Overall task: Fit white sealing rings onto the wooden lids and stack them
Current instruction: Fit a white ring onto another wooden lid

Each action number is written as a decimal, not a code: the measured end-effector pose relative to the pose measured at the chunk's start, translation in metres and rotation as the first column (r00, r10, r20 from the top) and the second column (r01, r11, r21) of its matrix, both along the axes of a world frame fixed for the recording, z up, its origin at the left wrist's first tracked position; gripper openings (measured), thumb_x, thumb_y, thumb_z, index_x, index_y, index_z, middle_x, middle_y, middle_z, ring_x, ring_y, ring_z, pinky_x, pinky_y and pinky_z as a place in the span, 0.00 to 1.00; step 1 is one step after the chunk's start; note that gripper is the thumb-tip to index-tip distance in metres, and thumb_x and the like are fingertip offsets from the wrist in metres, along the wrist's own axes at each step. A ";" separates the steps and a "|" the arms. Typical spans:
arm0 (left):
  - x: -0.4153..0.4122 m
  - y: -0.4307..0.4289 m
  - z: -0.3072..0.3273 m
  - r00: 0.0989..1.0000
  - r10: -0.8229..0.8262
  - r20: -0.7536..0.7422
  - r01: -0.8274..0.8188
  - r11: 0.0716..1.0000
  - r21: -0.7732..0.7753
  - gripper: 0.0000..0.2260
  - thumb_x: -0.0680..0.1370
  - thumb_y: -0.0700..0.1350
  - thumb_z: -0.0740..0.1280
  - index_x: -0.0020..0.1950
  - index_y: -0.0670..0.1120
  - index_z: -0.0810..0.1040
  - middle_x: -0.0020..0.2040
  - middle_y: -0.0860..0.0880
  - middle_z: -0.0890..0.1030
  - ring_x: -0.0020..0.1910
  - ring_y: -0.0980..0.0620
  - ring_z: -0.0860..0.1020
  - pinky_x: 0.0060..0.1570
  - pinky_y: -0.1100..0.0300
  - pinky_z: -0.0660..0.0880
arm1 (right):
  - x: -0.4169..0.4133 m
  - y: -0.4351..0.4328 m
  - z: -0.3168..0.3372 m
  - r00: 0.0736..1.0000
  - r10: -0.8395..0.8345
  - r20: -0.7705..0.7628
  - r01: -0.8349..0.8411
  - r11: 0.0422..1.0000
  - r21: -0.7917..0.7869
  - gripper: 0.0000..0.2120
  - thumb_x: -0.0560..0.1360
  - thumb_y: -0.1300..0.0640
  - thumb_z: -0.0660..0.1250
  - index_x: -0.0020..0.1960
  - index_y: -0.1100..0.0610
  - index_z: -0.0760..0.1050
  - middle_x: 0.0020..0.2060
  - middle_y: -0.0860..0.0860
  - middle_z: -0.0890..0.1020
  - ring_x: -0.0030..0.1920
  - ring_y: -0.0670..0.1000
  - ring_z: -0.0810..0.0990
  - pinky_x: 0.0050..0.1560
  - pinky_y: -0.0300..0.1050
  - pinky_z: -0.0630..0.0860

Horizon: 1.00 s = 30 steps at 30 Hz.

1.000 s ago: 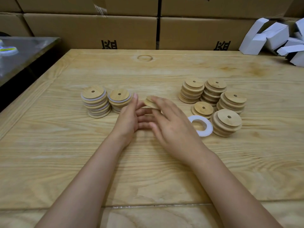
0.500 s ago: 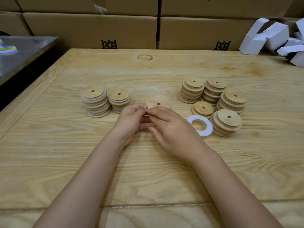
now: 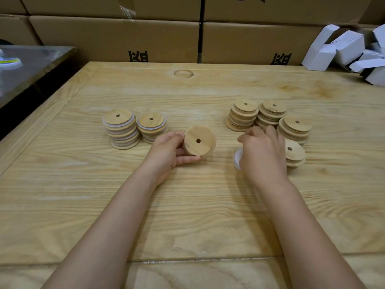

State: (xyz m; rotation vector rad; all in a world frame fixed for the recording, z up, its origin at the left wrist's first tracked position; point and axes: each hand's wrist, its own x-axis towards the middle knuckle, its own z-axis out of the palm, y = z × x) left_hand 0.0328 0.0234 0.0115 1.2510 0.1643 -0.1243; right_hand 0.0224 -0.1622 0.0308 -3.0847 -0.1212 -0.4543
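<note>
My left hand (image 3: 166, 153) grips a wooden lid (image 3: 199, 140) by its edge, tilted so its flat face with the centre hole points at me. My right hand (image 3: 262, 155) hovers, fingers bent down, over a white sealing ring (image 3: 237, 159), of which only the left edge shows. What its fingertips touch is hidden. Two stacks of lids with white rings (image 3: 121, 130) (image 3: 152, 126) stand to the left. Several stacks of bare lids (image 3: 242, 115) (image 3: 270, 113) (image 3: 294, 129) (image 3: 293, 153) stand to the right.
The work happens on a pale wooden table (image 3: 187, 205). Cardboard cartons (image 3: 114, 38) line its far edge. Folded white boxes (image 3: 343, 51) lie at the back right. A dark metal surface (image 3: 25, 65) adjoins the table on the left.
My hands have parted. The right hand let go of the lid and moved right over the white ring; the left hand now holds the lid alone, turned face toward me.
</note>
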 end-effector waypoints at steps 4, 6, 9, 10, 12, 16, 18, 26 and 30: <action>0.000 0.001 -0.001 1.000 -0.001 0.007 0.001 1.000 -0.011 0.08 0.81 0.38 0.57 0.55 0.37 0.74 0.46 0.41 0.80 0.35 0.51 0.82 0.31 0.58 0.80 | 0.000 0.000 0.001 0.998 -0.039 -0.053 0.035 0.997 -0.073 0.13 0.72 0.62 0.61 0.54 0.54 0.79 0.51 0.51 0.77 0.56 0.55 0.69 0.51 0.46 0.59; 0.000 0.002 -0.001 1.000 -0.006 0.028 0.006 1.000 -0.016 0.08 0.81 0.37 0.57 0.55 0.41 0.75 0.45 0.42 0.79 0.34 0.51 0.82 0.31 0.58 0.80 | 0.001 -0.001 0.001 0.997 -0.049 -0.053 0.045 0.996 -0.075 0.14 0.72 0.63 0.61 0.54 0.53 0.78 0.51 0.51 0.78 0.55 0.55 0.70 0.52 0.46 0.59; -0.001 0.002 -0.001 0.998 -0.007 0.067 0.007 1.000 -0.007 0.13 0.80 0.35 0.57 0.54 0.49 0.76 0.40 0.45 0.79 0.33 0.51 0.81 0.31 0.57 0.80 | 0.002 -0.003 0.002 0.998 -0.045 -0.042 0.042 0.997 -0.057 0.16 0.72 0.64 0.61 0.55 0.53 0.78 0.50 0.51 0.78 0.55 0.55 0.72 0.53 0.46 0.60; -0.001 0.002 -0.001 0.997 -0.006 0.076 0.007 1.000 -0.006 0.14 0.80 0.35 0.57 0.54 0.50 0.77 0.41 0.46 0.79 0.33 0.51 0.81 0.32 0.58 0.80 | 0.002 -0.003 0.002 0.998 -0.041 -0.037 0.039 0.998 -0.044 0.16 0.72 0.65 0.61 0.56 0.53 0.78 0.51 0.51 0.78 0.55 0.55 0.72 0.53 0.46 0.61; -0.001 0.002 -0.001 0.997 -0.007 0.079 0.008 1.000 -0.011 0.14 0.81 0.36 0.57 0.52 0.50 0.79 0.44 0.45 0.79 0.35 0.51 0.81 0.32 0.58 0.79 | 0.002 -0.004 0.003 0.999 -0.033 -0.023 0.033 0.999 -0.021 0.17 0.72 0.66 0.60 0.55 0.54 0.79 0.50 0.52 0.79 0.54 0.55 0.73 0.53 0.46 0.61; -0.002 0.001 0.000 0.995 -0.024 0.101 0.028 0.999 -0.032 0.09 0.80 0.41 0.60 0.53 0.49 0.79 0.50 0.45 0.78 0.39 0.51 0.82 0.33 0.57 0.80 | 0.003 -0.005 0.003 0.994 0.002 0.107 -0.010 0.997 0.079 0.16 0.70 0.68 0.62 0.53 0.55 0.80 0.47 0.53 0.80 0.52 0.56 0.74 0.52 0.47 0.59; -0.003 0.001 0.000 0.993 -0.028 0.117 0.032 0.999 -0.035 0.07 0.78 0.42 0.64 0.53 0.49 0.79 0.49 0.46 0.80 0.42 0.50 0.82 0.33 0.58 0.80 | 0.003 -0.004 0.004 0.975 0.024 0.219 -0.059 0.986 0.154 0.16 0.70 0.70 0.64 0.53 0.57 0.81 0.45 0.55 0.80 0.49 0.59 0.75 0.51 0.49 0.61; -0.004 0.000 -0.005 0.976 -0.021 0.215 0.014 0.999 0.032 0.11 0.76 0.36 0.65 0.55 0.48 0.79 0.40 0.45 0.82 0.43 0.49 0.81 0.36 0.58 0.80 | -0.002 0.010 0.010 0.909 0.155 0.386 -0.383 0.675 0.631 0.10 0.72 0.64 0.70 0.53 0.58 0.81 0.41 0.50 0.82 0.42 0.46 0.78 0.49 0.40 0.73; -0.007 -0.002 -0.006 0.956 -0.038 0.290 0.019 0.998 0.066 0.10 0.76 0.34 0.65 0.51 0.47 0.79 0.42 0.46 0.83 0.44 0.48 0.82 0.35 0.56 0.81 | -0.005 0.016 0.011 0.958 0.168 0.231 -0.284 0.465 0.839 0.06 0.70 0.60 0.73 0.40 0.49 0.80 0.34 0.41 0.82 0.37 0.39 0.77 0.40 0.29 0.72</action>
